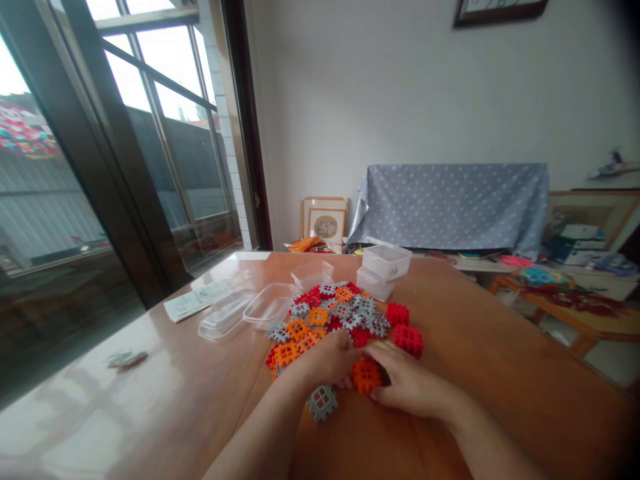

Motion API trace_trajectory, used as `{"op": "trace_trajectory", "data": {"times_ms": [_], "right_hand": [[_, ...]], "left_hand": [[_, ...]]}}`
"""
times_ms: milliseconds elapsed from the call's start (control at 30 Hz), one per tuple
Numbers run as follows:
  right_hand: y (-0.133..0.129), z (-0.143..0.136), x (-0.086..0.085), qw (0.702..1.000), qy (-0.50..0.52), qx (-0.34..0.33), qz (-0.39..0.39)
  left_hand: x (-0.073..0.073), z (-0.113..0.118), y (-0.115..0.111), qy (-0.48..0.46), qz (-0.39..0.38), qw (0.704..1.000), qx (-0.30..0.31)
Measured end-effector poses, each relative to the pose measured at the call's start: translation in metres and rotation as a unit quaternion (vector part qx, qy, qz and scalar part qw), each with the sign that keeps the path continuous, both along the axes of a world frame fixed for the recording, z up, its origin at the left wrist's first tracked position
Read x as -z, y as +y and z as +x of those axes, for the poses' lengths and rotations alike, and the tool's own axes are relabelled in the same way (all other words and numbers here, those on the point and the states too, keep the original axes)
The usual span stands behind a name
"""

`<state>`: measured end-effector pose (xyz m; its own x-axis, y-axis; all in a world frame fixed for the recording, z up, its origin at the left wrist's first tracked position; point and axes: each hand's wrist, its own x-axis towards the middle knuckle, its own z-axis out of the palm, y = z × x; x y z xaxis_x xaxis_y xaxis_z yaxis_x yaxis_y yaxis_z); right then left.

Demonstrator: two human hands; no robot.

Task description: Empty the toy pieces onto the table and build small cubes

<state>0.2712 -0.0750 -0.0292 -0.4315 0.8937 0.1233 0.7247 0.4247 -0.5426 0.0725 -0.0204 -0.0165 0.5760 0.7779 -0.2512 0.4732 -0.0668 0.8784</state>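
On the wooden table lies a heap of square plastic interlocking blocks with window-like holes: grey blocks (pixel 342 311), orange blocks (pixel 298 330) and red blocks (pixel 361 337). My right hand (pixel 406 379) curves around a stack of orange blocks (pixel 367 375), thumb at its near side and fingers at its far side. Just left of that stack is my left hand (pixel 334 355), its fingers bent and mostly turned away; what they hold is hidden. A single grey block (pixel 323 403) lies below my left hand. Two red stacks (pixel 409 341) (pixel 398 314) stand at the right.
Clear plastic tubs (pixel 271 305) and lids (pixel 227 316) sit left of the heap. Two white containers (pixel 386 261) are stacked behind it. Papers (pixel 194 303) and a crumpled packet (pixel 125 359) lie on the left of the table (pixel 210 380). A glass door stands at far left.
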Motion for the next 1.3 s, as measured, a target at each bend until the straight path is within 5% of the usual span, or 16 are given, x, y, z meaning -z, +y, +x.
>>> {"op": "trace_trajectory", "data": {"times_ms": [433, 600, 833, 1100, 1300], "right_hand": [[0.001, -0.002, 0.007, 1.000, 0.012, 0.010, -0.006], [0.004, -0.003, 0.015, 0.999, -0.001, 0.040, 0.009], [0.011, -0.003, 0.023, 0.998, 0.018, 0.059, 0.023], [0.008, -0.005, 0.017, 0.997, 0.036, 0.059, 0.018], [0.008, -0.010, 0.013, 0.995, 0.044, 0.079, 0.033]], "left_hand": [[0.006, -0.008, 0.009, -0.038, 0.001, 0.998, -0.053], [0.005, -0.026, 0.033, -0.079, 0.109, 0.980, -0.149], [-0.002, -0.056, 0.054, 0.014, 0.307, 0.902, -0.302], [0.003, -0.054, 0.050, 0.188, 0.391, 0.869, -0.239], [0.015, -0.045, 0.050, 0.238, 0.394, 0.870, -0.174]]}}
